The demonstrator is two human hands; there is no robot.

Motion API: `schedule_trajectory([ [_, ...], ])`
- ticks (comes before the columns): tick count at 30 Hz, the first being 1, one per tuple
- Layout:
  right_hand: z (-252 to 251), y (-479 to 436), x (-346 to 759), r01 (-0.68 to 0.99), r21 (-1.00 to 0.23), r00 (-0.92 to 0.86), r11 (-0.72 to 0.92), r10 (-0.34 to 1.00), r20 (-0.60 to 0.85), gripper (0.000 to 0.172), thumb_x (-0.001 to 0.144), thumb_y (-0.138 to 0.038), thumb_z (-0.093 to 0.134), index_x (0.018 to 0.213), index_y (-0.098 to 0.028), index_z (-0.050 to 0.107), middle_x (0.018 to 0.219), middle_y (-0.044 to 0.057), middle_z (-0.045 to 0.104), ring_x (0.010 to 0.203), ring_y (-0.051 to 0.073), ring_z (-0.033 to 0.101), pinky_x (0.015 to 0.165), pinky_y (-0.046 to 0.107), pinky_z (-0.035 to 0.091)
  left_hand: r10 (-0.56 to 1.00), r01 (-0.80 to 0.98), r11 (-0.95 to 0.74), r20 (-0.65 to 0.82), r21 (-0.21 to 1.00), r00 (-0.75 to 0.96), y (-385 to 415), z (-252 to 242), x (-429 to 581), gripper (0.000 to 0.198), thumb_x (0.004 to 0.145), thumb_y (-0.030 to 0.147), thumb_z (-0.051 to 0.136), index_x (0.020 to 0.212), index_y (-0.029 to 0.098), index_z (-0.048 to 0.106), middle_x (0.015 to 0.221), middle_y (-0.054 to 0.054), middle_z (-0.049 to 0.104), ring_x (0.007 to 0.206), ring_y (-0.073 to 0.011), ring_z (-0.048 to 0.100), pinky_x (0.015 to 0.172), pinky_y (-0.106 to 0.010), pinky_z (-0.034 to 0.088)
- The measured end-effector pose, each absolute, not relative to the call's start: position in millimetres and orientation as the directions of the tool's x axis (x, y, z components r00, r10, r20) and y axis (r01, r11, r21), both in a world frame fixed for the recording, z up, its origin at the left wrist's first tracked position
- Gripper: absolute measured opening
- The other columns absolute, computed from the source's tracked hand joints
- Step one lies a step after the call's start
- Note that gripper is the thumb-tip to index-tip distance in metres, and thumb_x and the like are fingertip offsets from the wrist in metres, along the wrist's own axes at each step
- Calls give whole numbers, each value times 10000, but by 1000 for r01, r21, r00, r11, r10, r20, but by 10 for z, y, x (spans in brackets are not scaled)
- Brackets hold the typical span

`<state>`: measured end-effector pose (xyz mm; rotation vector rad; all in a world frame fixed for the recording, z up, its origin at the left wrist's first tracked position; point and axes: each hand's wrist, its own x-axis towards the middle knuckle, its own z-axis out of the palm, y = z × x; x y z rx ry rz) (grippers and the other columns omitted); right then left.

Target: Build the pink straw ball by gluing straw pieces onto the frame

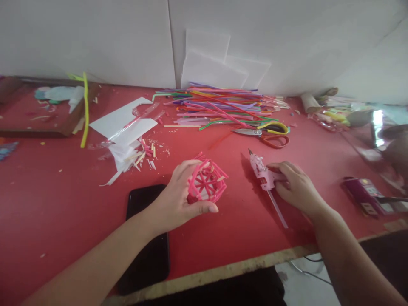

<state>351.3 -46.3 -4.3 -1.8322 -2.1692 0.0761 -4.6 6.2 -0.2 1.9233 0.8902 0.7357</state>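
Note:
My left hand (180, 195) is closed around a pink dome-shaped frame made of straw pieces (207, 180), holding it just above the red table (63, 204). My right hand (295, 185) grips the handle of a pink glue gun (263, 172) that lies on the table, its nozzle pointing away from me and a clear glue stick sticking out behind. The two hands are about a hand's width apart.
A black phone (145, 238) lies under my left forearm. Behind are scissors (269, 134), a pile of coloured straws (223, 106), white card pieces (124, 123) with straw scraps, a wooden tray (41, 110) at left, and a purple box (366, 195) at right.

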Motion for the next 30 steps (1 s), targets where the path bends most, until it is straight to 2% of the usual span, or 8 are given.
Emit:
schedule_trajectory([
  [4,118,-447,3406,952,-224,-134,208,944,303,405,765,-79,504,1136,-192,619,1066,127,621,1063,331,574,951,533,470,746,295,-432,153,852,648,37,39,-68,891,824,439,752,1525,351,210,1541,-132,290,1456,-387,318,1194,-615,307],
  [7,315,-489,3091,897,-366,-90,247,913,397,263,838,-128,564,1079,-213,625,995,91,638,965,268,613,867,448,511,720,302,-464,156,832,676,37,72,-60,851,888,380,672,1548,303,141,1585,-153,223,1475,-369,288,1205,-614,281],
  [9,414,-533,2798,794,-527,-133,304,932,337,151,891,-171,587,1025,-227,628,915,53,660,838,203,634,732,343,528,746,338,-462,153,820,648,54,90,-41,830,865,420,708,1523,269,225,1550,-159,290,1452,-361,326,1197,-597,306],
  [13,444,-554,2301,619,-672,-279,407,913,296,76,900,-234,668,963,-204,639,875,30,694,783,143,657,713,264,529,788,352,-451,181,820,588,93,119,-6,772,757,516,809,1389,265,442,1388,-119,474,1351,-328,449,1157,-537,381],
  [18,316,-439,2167,558,-747,-193,362,932,307,26,899,-196,667,875,-187,661,803,8,662,720,109,623,682,223,518,783,286,-451,220,846,582,95,119,-19,746,706,581,817,1317,271,523,1325,-104,528,1268,-313,534,1095,-492,444],
  [25,223,-398,2243,556,-773,-98,306,948,304,70,905,-188,656,860,-186,710,789,16,668,705,110,619,682,230,519,812,337,-438,205,833,547,94,118,-45,887,630,700,795,1337,248,508,1318,-122,567,1229,-334,560,1050,-469,457],
  [28,194,-397,2237,543,-785,-79,298,949,305,74,907,-194,656,863,-191,714,805,24,677,722,118,627,689,241,527,796,256,-431,231,865,560,103,112,-90,984,599,915,576,1287,212,538,1259,-136,585,1134,-345,586,990,-466,469],
  [30,178,-394,2229,514,-802,-83,303,949,305,83,914,-206,650,866,-198,717,819,29,687,741,123,638,700,247,534,810,170,-422,286,890,512,107,100,-120,990,617,995,357,1142,195,614,1160,-124,610,1039,-331,601,944,-448,474],
])
